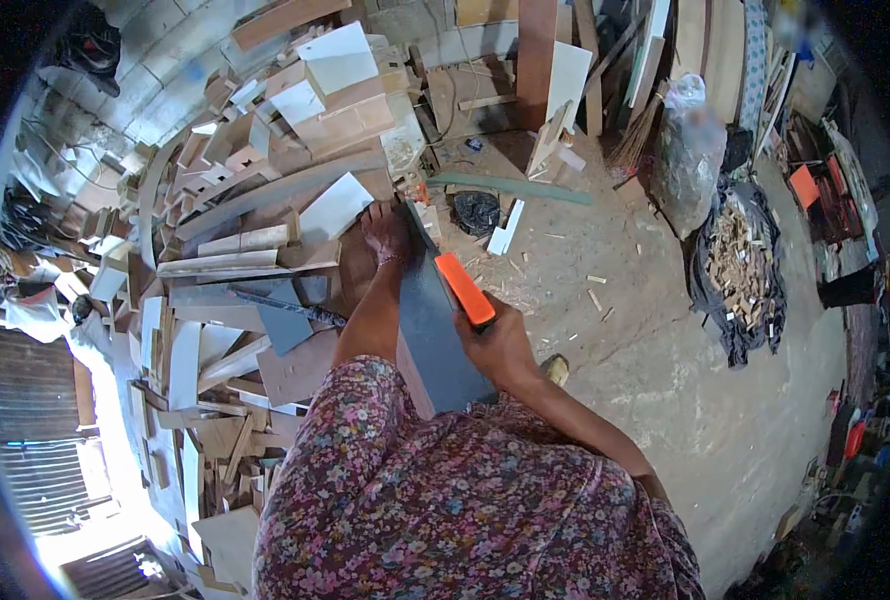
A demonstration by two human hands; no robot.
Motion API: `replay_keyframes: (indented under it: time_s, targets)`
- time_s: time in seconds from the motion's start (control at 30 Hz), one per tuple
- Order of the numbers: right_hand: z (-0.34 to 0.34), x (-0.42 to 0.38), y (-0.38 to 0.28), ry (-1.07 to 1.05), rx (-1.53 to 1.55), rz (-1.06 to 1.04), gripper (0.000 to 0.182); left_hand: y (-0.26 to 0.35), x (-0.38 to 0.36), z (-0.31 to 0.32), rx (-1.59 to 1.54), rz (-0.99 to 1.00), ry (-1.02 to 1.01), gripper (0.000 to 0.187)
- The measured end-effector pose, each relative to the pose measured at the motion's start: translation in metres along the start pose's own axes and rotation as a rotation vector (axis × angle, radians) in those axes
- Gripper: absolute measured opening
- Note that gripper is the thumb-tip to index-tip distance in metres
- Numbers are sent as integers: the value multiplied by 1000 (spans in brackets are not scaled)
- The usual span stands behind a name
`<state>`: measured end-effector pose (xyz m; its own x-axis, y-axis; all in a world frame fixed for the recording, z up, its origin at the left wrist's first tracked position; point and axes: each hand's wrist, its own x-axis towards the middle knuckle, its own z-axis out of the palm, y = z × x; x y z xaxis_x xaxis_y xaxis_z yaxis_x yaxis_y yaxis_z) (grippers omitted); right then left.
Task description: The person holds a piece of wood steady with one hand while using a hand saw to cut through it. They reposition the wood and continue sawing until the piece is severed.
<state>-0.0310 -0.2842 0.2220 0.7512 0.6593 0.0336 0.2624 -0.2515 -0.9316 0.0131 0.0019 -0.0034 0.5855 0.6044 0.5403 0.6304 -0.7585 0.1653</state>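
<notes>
An orange-handled tool [464, 289] that looks like a hand saw is gripped in my right hand [500, 345], its dark blade running up and left along a dark grey board [430, 335]. The board stretches away from my lap beneath the tool. My left hand [386, 232] lies with fingers spread near the board's far left edge, pressing on the wood there. Just left of that hand is a white piece [336, 213]. How far the blade has entered any wood cannot be made out.
Heaped wood offcuts [235, 150] fill the left side. On the right, wood scraps [743, 262] lie on a black sheet beside a filled clear bag [687, 155]. A green strip [515, 188] and a black bag [476, 212] rest on the floor ahead.
</notes>
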Motion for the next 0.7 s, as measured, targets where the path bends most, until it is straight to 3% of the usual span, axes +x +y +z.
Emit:
replay_keyframes:
  time_s: [0.07, 0.17, 0.23, 0.27, 0.3, 0.4, 0.5, 0.7]
  targets:
    - [-2, 9, 1, -6, -1, 14, 20, 3, -4, -12, 12, -1, -29, 13]
    - [40, 43, 36, 74, -36, -43, 18, 10, -7, -30, -127, 69, 85, 14]
    - [50, 67, 38, 83, -98, -102, 18, 11, -6, -34, -51, 2, 48, 16]
    - [54, 72, 40, 84, -171, -145, 19, -13, -11, 7, -27, 47, -21, 17]
    - [56, 71, 43, 87, -170, -140, 19, -12, -12, 5, -28, 51, -25, 17]
    - [55, 74, 54, 137, -87, -136, 20, 4, -7, -10, 48, -9, -45, 20]
    - [59, 74, 59, 134, -72, -52, 21, 10, -5, -31, 142, 92, -93, 20]
    - [56, 75, 61, 96, -23, 14, 21, 34, 4, -72, -5, -23, -265, 24]
